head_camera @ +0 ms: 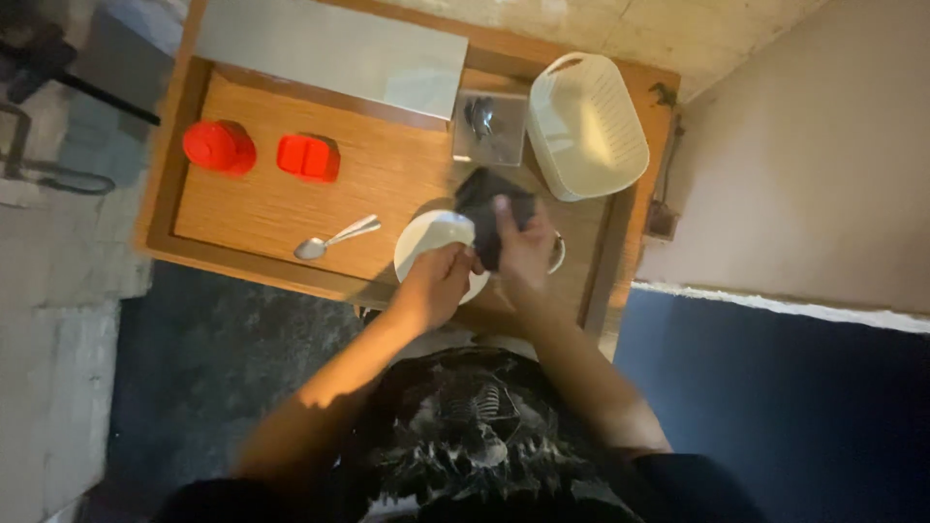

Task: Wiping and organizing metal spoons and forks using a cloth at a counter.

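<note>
My left hand [441, 281] grips the near edge of a white plate [426, 237] held over the wooden table [291, 208]. My right hand [523, 247] presses a dark cloth [484, 199] against the plate's right side. A white rim of another dish [558, 254] peeks out from behind my right hand. A metal spoon [334, 238] lies on the table to the left of the plate.
A white plastic basket [586, 126] stands at the table's far right. A clear container with dark utensils [490, 126] sits beside it. Two red objects [220, 147] [308, 158] rest at the far left, and a grey board [334, 48] lies along the back edge.
</note>
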